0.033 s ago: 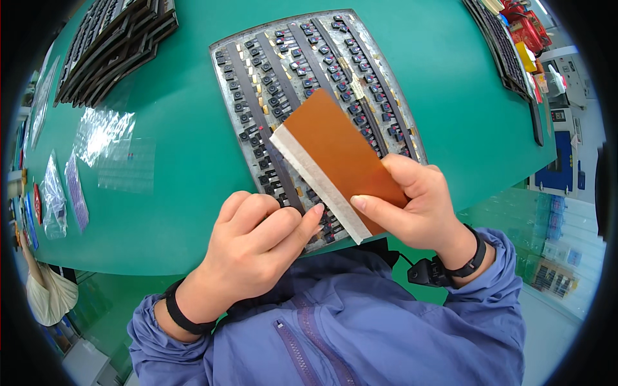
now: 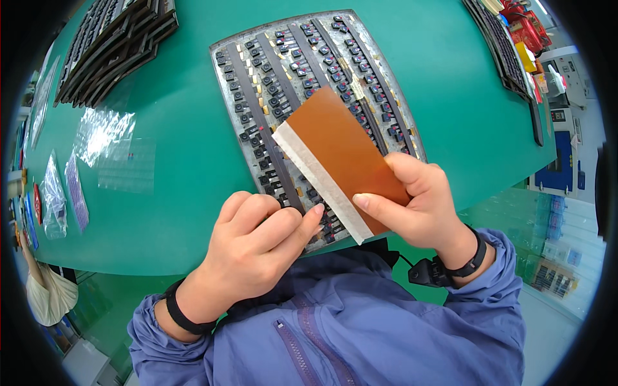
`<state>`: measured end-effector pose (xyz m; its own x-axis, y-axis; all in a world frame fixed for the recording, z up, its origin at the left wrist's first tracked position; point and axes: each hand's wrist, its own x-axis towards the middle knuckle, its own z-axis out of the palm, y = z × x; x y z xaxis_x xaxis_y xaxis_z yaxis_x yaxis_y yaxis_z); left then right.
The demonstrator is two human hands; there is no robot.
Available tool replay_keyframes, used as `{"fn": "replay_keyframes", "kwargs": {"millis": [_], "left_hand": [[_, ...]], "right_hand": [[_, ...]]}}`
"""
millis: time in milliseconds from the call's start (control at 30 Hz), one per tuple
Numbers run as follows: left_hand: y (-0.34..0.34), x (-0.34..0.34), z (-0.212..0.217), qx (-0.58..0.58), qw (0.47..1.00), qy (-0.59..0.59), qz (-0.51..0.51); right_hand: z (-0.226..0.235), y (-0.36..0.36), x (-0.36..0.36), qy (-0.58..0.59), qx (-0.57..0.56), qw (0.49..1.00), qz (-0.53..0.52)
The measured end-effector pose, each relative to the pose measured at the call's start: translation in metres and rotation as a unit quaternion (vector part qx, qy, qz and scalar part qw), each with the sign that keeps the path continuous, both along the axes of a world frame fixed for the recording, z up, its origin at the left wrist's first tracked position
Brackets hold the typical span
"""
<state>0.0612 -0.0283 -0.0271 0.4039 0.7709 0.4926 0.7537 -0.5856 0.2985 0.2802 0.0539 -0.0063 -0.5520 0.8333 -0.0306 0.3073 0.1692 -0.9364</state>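
**Right hand (image 2: pixel 421 202) pinches the card (image 2: pixel 347 157) over the tray**

Thumb on the face, fingers behind, the right hand is closed firmly on the card's lower right edge. The card is brown and lies aslant in front of the tray (image 2: pixel 364 38), hiding part of its lower half; whether it touches the tray cannot be told. A whitish strip (image 2: pixel 322 186) runs along the card's lower left edge.

The left hand (image 2: pixel 257 235) is curled, its tip just beside the lower part of the strip. Whether it touches the strip, or has anything between its fingers, cannot be told.

The tray rests on the green table (image 2: pixel 187 219). Rows of small black parts (image 2: pixel 259 153) stand on it, with dark bars (image 2: pixel 239 71) running between them. A stack of trays (image 2: pixel 119 51) sits at the table's upper left, and clear plastic (image 2: pixel 129 174) lies below it. Each wrist wears a black band (image 2: pixel 183 312), and a black device (image 2: pixel 427 273) sits beside the right one. The sleeves (image 2: pixel 499 276) are blue.
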Motion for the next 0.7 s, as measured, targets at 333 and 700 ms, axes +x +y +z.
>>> {"fn": "replay_keyframes", "kwargs": {"millis": [333,700], "left_hand": [[0.0017,-0.0007,0.0003,0.013,0.999,-0.01,0.039],[0.0024,-0.0001,-0.0001,0.001,0.996,-0.02,0.082]], "right_hand": [[0.0006,-0.0008,-0.0045,-0.03,0.007,0.999,0.007],[0.0034,-0.0009,-0.0086,-0.016,-0.087,0.995,-0.036]]}}
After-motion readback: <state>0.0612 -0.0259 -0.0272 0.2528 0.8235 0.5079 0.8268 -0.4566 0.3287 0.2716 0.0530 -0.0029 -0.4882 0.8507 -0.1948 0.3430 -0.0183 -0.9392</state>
